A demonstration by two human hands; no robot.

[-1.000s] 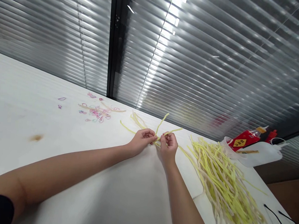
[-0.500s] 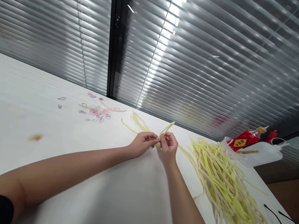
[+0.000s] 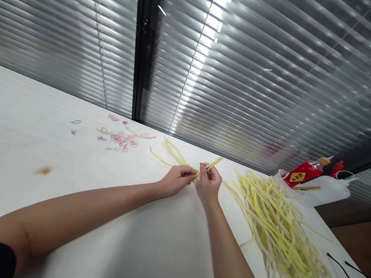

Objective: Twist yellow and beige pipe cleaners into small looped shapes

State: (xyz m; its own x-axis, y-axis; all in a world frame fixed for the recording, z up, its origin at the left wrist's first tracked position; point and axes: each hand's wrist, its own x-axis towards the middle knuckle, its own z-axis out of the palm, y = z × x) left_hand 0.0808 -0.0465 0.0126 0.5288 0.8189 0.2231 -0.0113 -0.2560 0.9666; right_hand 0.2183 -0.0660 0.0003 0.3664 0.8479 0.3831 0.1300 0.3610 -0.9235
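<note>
Close together over the white table, both hands pinch the same few yellow strands, which look like soft cord or fuzzy stems. My left hand has its thumb and fingers closed on them where they cross. My right hand grips them just to the right, with a short yellow end sticking out above its fingers. Other yellow and pale lengths fan out behind my left hand. The exact crossing between the fingertips is hidden. To the right lies a big pile of yellow and beige strands.
Small coloured rubber bands lie scattered on the table at the left. A red bottle, a clear cup and a white squeeze bottle are at the back right. Black glasses temples show at the lower right. Blinds line the back edge.
The short yellow end by my right hand has tipped over to the right and lower. My right fingers have shifted their pinch slightly; my left hand stays almost in place.
</note>
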